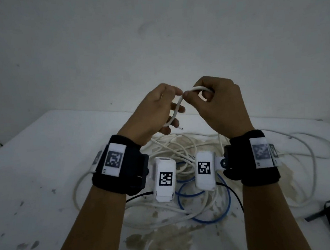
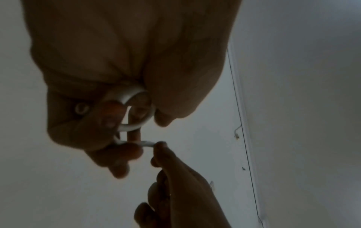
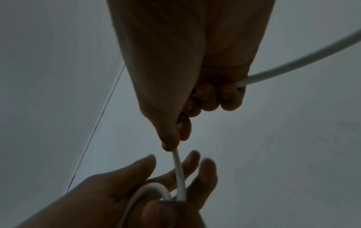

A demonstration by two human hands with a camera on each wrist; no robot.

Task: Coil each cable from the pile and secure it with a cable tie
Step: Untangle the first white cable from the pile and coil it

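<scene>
Coiling barely begun: right hand (image 1: 221, 99) grips the white cable (image 1: 175, 108), left hand (image 1: 158, 109) pinches its first small loop above the bench (image 1: 43, 166) (no tie fitted); pile (image 1: 186, 183) remains loose.

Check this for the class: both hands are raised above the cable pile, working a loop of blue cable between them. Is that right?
One detail is wrong: the cable in the hands is white, not blue. The head view shows the left hand and right hand holding a white cable above the pile. The blue cable lies on the table, untouched.
</scene>
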